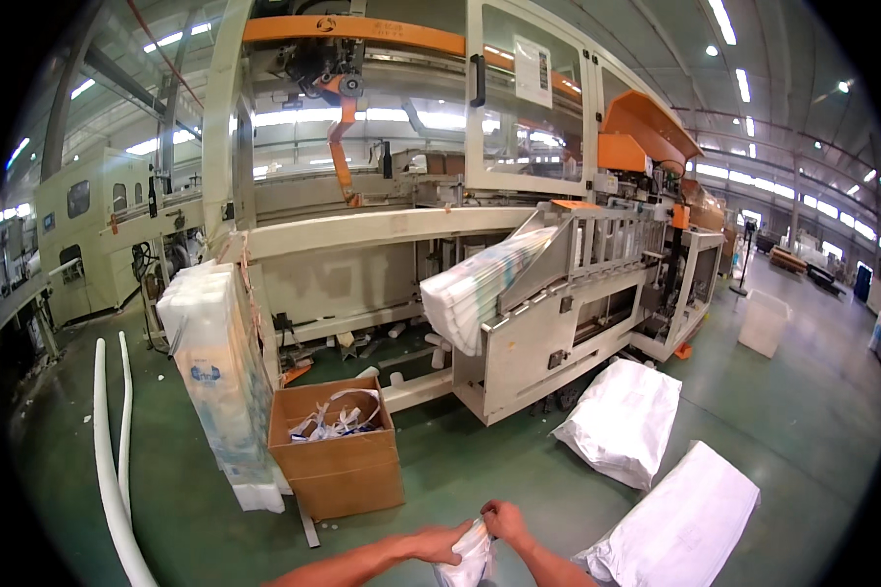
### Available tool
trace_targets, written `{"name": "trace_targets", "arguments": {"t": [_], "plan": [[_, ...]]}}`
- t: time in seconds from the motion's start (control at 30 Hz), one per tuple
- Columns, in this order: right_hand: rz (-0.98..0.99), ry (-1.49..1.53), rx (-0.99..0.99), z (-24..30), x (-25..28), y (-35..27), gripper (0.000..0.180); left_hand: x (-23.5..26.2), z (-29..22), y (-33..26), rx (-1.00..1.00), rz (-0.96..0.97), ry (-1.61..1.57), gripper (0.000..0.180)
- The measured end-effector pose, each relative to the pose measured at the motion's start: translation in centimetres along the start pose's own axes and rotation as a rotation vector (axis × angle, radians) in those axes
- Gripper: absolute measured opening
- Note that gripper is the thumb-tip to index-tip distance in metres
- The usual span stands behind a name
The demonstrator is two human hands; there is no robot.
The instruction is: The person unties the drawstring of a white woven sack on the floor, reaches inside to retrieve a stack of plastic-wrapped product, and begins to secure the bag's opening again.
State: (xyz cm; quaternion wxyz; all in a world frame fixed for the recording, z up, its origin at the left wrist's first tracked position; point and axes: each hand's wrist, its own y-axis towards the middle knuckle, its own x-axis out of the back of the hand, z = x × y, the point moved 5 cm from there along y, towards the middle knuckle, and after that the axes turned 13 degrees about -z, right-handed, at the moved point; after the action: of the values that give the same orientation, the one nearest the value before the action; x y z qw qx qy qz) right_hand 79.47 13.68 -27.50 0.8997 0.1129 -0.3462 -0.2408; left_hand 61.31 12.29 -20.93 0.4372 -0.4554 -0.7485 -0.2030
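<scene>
1. The pack lies near centre, between both hands, left of the near sack.
2. Left hand: fingers curled partly closed round its left side. Right hand: fingers bent tight, seemingly pinching its far right corner.
3. It looks light, soft, perhaps slippery; thin film could tear, so best gripped around its body.

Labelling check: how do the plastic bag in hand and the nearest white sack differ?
Size: what shows of the plastic bag looks much smaller than the white sack.
Place: the plastic bag is between the left hand and right hand; the white sack lies on the floor.
Shared: both look mostly white.
</scene>
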Motion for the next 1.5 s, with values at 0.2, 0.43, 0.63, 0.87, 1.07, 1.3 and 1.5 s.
{"name": "trace_targets", "arguments": {"t": [0.2,0.43,0.63,0.87,1.07,1.3,1.5], "plan": [[-0.064,0.150,-0.643,-15.4,3.8,-2.2,0.012,2.4,-3.0,-2.5,-0.302,-0.091,0.189,0.089],[-0.162,-0.695,0.172,-22.0,9.1,-0.3,0.010,-4.8,6.4,-8.4,0.251,-0.538,-0.991,0.072],[-0.768,0.532,-0.337,-9.9,20.7,11.9,0.015,-7.5,11.9,-22.2,0.480,-1.247,-1.414,0.068],[-0.150,0.687,0.336,28.1,0.0,16.6,0.013,-8.8,12.8,-31.0,0.593,-1.521,-1.568,0.070],[0.190,0.087,0.532,35.0,-14.4,21.6,0.030,-7.8,11.1,-27.7,0.539,-1.430,-1.631,0.075],[1.103,-0.148,0.536,36.0,-16.4,2.8,0.084,-4.7,12.5,-30.1,0.543,-1.111,-1.506,0.084],[1.425,0.060,-0.040,24.6,-15.7,-3.1,0.096,2.7,14.6,-23.6,0.357,-0.502,-1.256,0.083]]}}
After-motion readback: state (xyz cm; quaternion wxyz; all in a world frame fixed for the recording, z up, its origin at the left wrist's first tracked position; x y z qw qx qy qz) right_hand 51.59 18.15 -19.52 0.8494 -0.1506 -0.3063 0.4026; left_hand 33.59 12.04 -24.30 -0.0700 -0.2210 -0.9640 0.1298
